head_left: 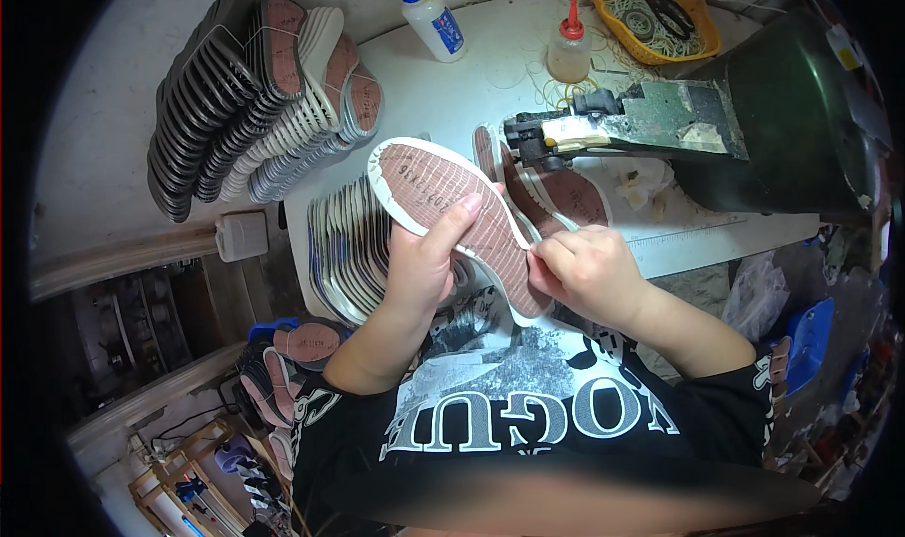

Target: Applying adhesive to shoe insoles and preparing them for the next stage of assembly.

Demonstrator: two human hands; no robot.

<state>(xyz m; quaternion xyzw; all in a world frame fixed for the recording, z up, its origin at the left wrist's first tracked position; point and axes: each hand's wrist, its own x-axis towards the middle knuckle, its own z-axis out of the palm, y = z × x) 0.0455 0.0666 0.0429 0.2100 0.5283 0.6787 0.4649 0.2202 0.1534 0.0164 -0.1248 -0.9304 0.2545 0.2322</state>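
Observation:
A shoe sole with a white rim and a reddish-brown, line-stitched inner face is held slantwise in front of my chest. My left hand grips it by the left edge, thumb pressed on the inner face and fingers underneath. At its right edge, near the narrow middle, my right hand is closed in a pinch on the rim. Anything small between those fingertips is hidden. Beyond the held sole, more reddish-brown soles lie on the white table under the sewing machine's arm.
Soles stand packed in a row at the table's left, with tall bundles of tied soles behind. At the back are a white bottle, a red-tipped squeeze bottle and a yellow basket of cord. A dark green machine body fills the right.

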